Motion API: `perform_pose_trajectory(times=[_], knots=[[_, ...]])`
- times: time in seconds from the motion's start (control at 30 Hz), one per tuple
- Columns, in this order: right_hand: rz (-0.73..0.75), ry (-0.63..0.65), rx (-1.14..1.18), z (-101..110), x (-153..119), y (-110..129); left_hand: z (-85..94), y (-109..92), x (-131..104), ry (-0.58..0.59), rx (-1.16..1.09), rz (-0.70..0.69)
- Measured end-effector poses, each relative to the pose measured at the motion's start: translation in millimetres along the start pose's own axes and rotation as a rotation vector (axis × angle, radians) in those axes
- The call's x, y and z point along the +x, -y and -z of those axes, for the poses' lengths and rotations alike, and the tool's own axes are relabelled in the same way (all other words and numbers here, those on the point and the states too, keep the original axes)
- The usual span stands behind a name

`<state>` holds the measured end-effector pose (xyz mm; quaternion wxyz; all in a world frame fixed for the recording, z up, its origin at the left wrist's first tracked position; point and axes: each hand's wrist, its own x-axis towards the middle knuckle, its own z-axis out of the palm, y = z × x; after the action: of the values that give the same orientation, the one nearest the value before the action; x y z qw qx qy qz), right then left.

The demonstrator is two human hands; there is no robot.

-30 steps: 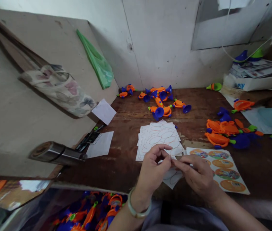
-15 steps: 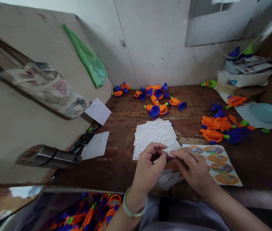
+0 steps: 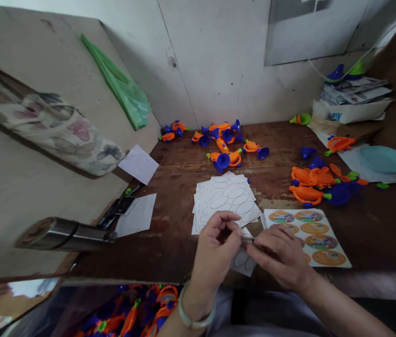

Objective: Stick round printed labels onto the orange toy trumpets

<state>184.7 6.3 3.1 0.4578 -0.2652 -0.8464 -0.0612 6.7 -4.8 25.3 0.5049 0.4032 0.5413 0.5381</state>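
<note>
Close to the table's front edge, my left hand [image 3: 217,245] pinches a sticker sheet [image 3: 244,263] between thumb and fingers. The sheet hangs below the fingers, and oval outlines show on it. My right hand [image 3: 282,255] is closed at the sheet's other side, where a white edge bends up between the hands; any sticker in its fingertips is hidden. Just beyond my hands lies a pile of white sheets [image 3: 224,196] with empty oval outlines. Right of my right hand, partly behind it, a stack of printed sticker sheets [image 3: 319,228] shows orange and colourful ovals.
Orange and blue toy trumpets [image 3: 223,145] lie at the back of the table [image 3: 169,210]. More orange toy parts [image 3: 310,182] sit at right, near a pale blue tray [image 3: 387,158]. A steel flask [image 3: 64,234] is at left; a heap of toys [image 3: 131,313] lies below the edge.
My hands have shifted on the sheet, and the right one has moved slightly right and turned. Less of the sheet shows now, with its edge bent up. The camera view has shifted a little.
</note>
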Motion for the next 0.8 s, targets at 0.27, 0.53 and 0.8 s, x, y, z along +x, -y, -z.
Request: perform_pose_trajectory(times=[0.27,0.53,0.8], knots=[[0.044,0.171,0.108,28.5,12.5,17.6,19.2,-11.2,27.5,-0.111,0.118,-0.168],[-0.282,0.045,0.295,-9.0,8.4,-8.5,11.5,-8.2,28.7,0.057,0.122,-0.207],[-0.223,0.006,0.280,-8.0,6.5,-8.2,6.6,-8.4,31.2,0.113,0.106,-0.127]])
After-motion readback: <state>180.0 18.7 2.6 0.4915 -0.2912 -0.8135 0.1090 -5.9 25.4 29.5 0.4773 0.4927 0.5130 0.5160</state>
